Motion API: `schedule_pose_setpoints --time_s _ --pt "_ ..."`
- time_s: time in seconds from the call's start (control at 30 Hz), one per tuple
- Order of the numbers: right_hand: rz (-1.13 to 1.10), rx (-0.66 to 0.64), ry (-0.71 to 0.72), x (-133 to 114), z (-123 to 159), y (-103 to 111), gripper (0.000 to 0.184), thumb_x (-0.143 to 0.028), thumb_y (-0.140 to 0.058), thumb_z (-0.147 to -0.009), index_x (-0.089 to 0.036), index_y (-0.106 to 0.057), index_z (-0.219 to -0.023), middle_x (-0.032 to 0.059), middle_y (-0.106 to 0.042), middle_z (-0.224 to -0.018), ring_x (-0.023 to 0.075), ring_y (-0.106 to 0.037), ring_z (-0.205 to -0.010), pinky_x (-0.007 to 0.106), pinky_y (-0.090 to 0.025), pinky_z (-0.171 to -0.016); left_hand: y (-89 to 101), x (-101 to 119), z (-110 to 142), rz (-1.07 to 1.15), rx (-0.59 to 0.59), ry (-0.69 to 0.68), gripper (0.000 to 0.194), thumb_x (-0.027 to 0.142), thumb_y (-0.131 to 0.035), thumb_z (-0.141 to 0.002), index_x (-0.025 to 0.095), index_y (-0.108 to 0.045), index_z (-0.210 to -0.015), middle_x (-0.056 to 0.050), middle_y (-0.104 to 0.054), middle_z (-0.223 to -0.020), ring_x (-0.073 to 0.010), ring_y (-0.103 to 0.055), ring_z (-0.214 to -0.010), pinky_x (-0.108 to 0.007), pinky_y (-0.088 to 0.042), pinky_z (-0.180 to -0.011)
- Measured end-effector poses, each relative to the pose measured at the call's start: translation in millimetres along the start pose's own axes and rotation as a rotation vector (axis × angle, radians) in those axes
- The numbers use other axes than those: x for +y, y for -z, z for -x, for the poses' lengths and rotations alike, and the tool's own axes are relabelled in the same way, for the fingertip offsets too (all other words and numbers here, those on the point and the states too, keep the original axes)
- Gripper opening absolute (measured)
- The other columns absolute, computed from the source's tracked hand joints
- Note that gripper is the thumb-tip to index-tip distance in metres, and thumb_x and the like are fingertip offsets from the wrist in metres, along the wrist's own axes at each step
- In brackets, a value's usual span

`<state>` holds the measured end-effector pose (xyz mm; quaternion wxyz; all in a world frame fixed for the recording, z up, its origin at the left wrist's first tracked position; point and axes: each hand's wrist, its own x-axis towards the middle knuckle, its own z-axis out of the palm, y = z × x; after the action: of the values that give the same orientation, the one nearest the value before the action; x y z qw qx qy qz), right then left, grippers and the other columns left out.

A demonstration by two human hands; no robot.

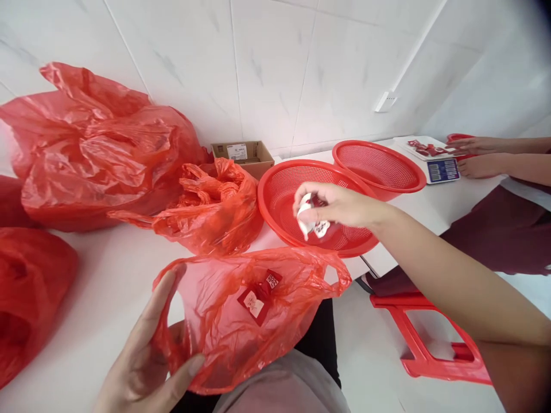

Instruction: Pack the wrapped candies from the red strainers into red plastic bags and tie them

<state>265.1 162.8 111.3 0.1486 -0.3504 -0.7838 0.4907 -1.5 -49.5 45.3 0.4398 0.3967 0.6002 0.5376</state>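
Observation:
My left hand (pixel 140 355) holds the mouth of a red plastic bag (pixel 215 332) apart, thumb and fingers spread in its handle. Inside the bag lie a few small red packets (pixel 255 305) with white printed patches. Over a red perforated basket (pixel 275 215), my right hand (pixel 338 203) is closed around several small white-and-red packets (pixel 306 215); their exact kind is partly hidden by the fingers. The basket stands just beyond the bag, to its right.
Larger filled red bags (pixel 107 155) and a smaller red bag (pixel 215 223) stand left. Behind are a cardboard box (pixel 258 166) and a second basket (pixel 413 172). At right, a co-worker's hands (pixel 482 158) are near a scale (pixel 443 171); a red stool (pixel 413 350) stands below.

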Motion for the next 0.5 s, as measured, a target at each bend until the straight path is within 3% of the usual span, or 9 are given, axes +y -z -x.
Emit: schedule_pose_setpoints --time_s 0.1,0.17,0.23,0.37,0.5 --pt "0.015 -0.184 0.083 -29.7 0.8 -59.9 0.024 -0.041 -0.066 -0.083 -0.024 -0.053 -0.094 -0.0027 -0.065 -0.085 0.0121 -0.061 -0.071 0.025 -0.047 -0.061 -5.5 3.1 -1.7 0.005 0.0 -0.006 0.076 0.036 -0.077 -0.072 0.057 -0.043 -0.137 0.017 -0.022 -0.16 -0.0209 -0.068 -0.106 -0.021 -0.06 -0.08" --pt "0.123 -0.174 0.155 -28.9 -4.8 -95.2 0.02 -0.038 -0.067 -0.083 -0.025 -0.052 -0.083 -0.0027 -0.063 -0.086 0.0131 -0.06 -0.073 0.026 -0.047 -0.062 -7.9 4.5 -1.6 -0.003 0.003 -0.016 0.077 0.035 -0.078 -0.071 0.058 -0.043 -0.136 0.017 -0.022 -0.16 -0.0219 -0.067 -0.108 -0.022 -0.06 -0.08" --pt "0.221 -0.11 0.204 -17.2 -13.5 -116.9 0.02 -0.032 -0.067 -0.083 -0.025 -0.051 -0.073 -0.0016 -0.062 -0.085 0.0146 -0.06 -0.074 0.027 -0.047 -0.063 -8.6 5.3 -0.6 -0.015 0.007 -0.02 0.079 0.034 -0.079 -0.07 0.056 -0.044 -0.137 0.015 -0.023 -0.161 -0.0236 -0.068 -0.107 -0.024 -0.062 -0.078" --pt "0.252 -0.166 0.14 4.2 -28.4 -121.2 0.021 -0.035 -0.059 -0.089 -0.025 -0.057 -0.07 -0.0018 -0.066 -0.079 0.0156 -0.063 -0.072 0.029 -0.047 -0.062 -4.6 3.1 0.4 -0.034 0.024 -0.042 0.08 0.034 -0.079 -0.069 0.053 -0.044 -0.139 0.01 -0.024 -0.161 -0.0237 -0.07 -0.1 -0.027 -0.063 -0.076" --pt "0.226 -0.208 0.087 4.8 -33.2 -109.4 0.04 -0.046 -0.037 -0.099 -0.021 -0.068 -0.093 0.0043 -0.071 -0.106 0.0192 -0.067 -0.091 0.035 -0.051 -0.084 2.1 -2.5 -2.4 -0.046 -0.02 -0.079 0.08 0.031 -0.078 -0.071 0.052 -0.043 -0.139 0.007 -0.023 -0.161 -0.0167 -0.071 -0.077 -0.027 -0.063 -0.065"
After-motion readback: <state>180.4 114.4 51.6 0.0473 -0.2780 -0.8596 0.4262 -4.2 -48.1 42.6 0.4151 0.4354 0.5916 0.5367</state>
